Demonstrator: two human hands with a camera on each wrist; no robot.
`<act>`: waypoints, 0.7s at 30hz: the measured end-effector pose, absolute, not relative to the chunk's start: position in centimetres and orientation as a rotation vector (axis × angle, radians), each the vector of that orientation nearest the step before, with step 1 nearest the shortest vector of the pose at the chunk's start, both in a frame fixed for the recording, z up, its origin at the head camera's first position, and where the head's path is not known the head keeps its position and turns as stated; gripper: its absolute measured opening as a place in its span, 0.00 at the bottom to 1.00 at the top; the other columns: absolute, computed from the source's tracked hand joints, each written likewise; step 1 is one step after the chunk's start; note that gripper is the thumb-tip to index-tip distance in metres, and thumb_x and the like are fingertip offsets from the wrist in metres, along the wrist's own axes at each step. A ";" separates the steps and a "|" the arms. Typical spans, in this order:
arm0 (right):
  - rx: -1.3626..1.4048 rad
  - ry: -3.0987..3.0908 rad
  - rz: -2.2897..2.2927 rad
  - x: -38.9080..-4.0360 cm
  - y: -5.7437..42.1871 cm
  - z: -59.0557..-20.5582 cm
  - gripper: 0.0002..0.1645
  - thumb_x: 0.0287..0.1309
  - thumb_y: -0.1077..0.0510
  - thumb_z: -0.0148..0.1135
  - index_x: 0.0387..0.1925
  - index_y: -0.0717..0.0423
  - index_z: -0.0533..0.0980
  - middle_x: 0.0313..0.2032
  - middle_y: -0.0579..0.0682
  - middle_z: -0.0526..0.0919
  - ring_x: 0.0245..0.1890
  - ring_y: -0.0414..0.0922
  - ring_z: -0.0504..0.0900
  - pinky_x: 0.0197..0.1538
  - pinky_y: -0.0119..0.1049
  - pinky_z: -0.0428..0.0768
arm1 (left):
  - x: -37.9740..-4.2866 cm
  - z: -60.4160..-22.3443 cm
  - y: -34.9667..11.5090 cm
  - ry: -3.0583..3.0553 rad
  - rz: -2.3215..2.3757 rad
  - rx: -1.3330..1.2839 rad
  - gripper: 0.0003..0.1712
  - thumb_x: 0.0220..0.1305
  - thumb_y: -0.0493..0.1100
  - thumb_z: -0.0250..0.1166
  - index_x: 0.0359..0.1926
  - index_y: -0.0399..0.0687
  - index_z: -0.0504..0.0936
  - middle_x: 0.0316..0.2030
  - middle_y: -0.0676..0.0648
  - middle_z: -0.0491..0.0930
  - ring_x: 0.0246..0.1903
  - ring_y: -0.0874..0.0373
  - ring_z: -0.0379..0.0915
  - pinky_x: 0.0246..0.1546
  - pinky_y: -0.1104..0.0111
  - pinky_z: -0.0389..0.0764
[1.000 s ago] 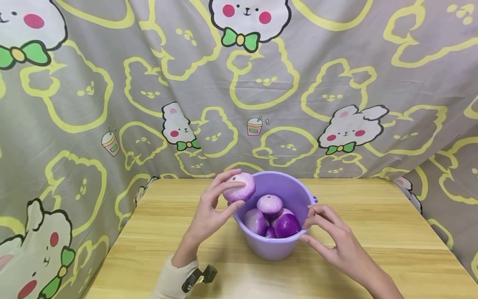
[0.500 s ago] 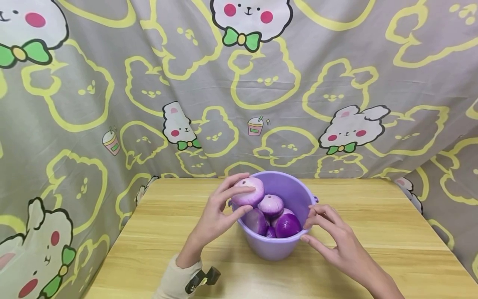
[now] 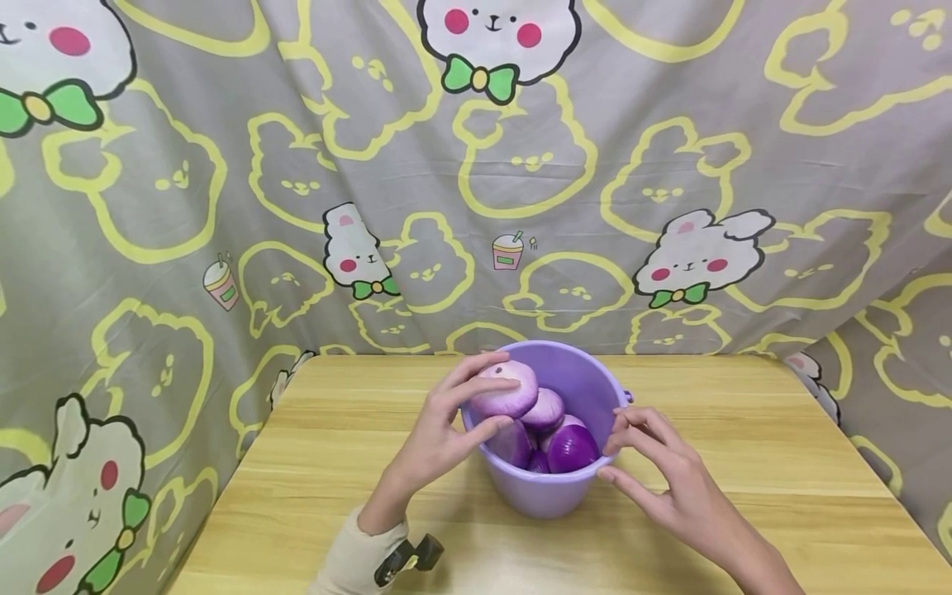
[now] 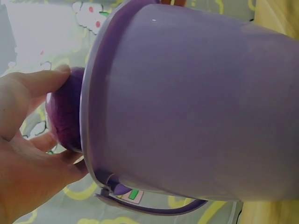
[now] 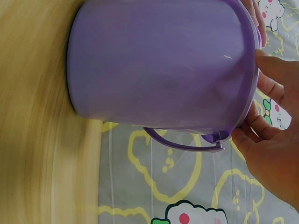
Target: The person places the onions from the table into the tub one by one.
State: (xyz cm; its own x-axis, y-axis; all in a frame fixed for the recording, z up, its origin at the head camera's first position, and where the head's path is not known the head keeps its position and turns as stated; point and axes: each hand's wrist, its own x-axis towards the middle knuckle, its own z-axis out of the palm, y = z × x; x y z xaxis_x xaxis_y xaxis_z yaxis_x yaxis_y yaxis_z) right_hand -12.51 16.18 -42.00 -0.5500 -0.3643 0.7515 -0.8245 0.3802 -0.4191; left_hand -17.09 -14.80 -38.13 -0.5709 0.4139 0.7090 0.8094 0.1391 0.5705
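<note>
Between the thumb and fingers of my left hand [image 3: 446, 421] is a red onion [image 3: 515, 400], pale at its top, held over the left part of a purple bucket's mouth. In the left wrist view this onion [image 4: 67, 114] shows dark purple right at the rim. Inside the bucket [image 3: 539, 496] lie several more onions, among them a pale one [image 3: 549, 407] and a deep purple one [image 3: 573, 449]; the held onion and left thumb partly cover others. My right hand [image 3: 673, 475] pinches the bucket's right rim, thumb outside and fingertips over the edge, as the right wrist view [image 5: 275, 140] also shows.
The bucket stands upright on a wood-grain table [image 3: 744, 430]. Its handle [image 5: 182, 145] hangs down at the side. A grey patterned curtain [image 3: 416, 182] closes off the back and sides. A black wrist camera [image 3: 409, 558] sits on the left sleeve.
My left hand has moved right and slightly down with the onion, from the bucket's left edge to over its opening. The right hand and bucket have stayed in place.
</note>
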 end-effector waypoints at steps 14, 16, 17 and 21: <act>1.023 -2.081 1.094 -12.5 16.1 -42.0 0.25 0.42 0.68 0.81 0.43 0.49 0.82 0.51 0.50 0.77 0.52 0.44 0.76 0.64 0.27 0.69 | -17.2 -38.6 -13.9 -2.011 -1.456 -1.193 0.22 0.57 0.28 0.75 0.54 0.38 0.85 0.66 0.38 0.73 0.68 0.39 0.68 0.70 0.50 0.68; 1.023 -2.082 1.095 -12.5 16.1 -41.9 0.25 0.42 0.68 0.81 0.43 0.49 0.82 0.52 0.50 0.77 0.52 0.44 0.76 0.64 0.27 0.69 | -17.2 -38.6 -14.0 -2.016 -1.442 -1.183 0.22 0.56 0.27 0.75 0.53 0.38 0.85 0.65 0.38 0.74 0.68 0.39 0.67 0.71 0.51 0.66; 1.024 -2.080 1.095 -12.5 16.1 -42.0 0.25 0.42 0.67 0.81 0.43 0.49 0.82 0.52 0.50 0.77 0.52 0.44 0.76 0.64 0.27 0.69 | -17.2 -38.6 -14.0 -2.022 -1.434 -1.175 0.22 0.56 0.28 0.75 0.53 0.39 0.85 0.65 0.38 0.75 0.68 0.39 0.67 0.71 0.52 0.66; 1.025 -2.078 1.092 -12.6 16.1 -42.0 0.23 0.46 0.65 0.81 0.44 0.48 0.82 0.52 0.50 0.77 0.53 0.44 0.76 0.64 0.27 0.69 | -17.1 -38.4 -14.4 -2.047 -1.419 -1.152 0.22 0.58 0.29 0.74 0.54 0.43 0.86 0.64 0.41 0.77 0.68 0.43 0.68 0.71 0.53 0.66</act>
